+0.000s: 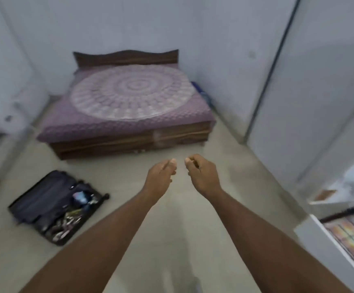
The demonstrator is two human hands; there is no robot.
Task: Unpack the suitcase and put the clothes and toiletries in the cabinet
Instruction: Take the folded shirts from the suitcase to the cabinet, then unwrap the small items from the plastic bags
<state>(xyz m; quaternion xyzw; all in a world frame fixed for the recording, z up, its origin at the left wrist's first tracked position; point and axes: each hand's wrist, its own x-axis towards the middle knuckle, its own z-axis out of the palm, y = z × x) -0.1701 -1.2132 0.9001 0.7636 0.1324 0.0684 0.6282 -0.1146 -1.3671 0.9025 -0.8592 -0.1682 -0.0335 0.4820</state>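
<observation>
Bed (127,106) fills the far corner; the open suitcase (55,206) lies flat on the floor (171,218) down-left of it, one half dark folded cloth, the other a blurred jumble of small shiny packets, probably toiletries. Cabinet (328,248) edge shows at right with patterned fabric on a shelf. Left hand (161,176) and right hand (201,176) are held out empty, fingers loosely curled; cloth likely soft and light, best scooped under the fold, packets slippery, best gathered in handfuls.
</observation>
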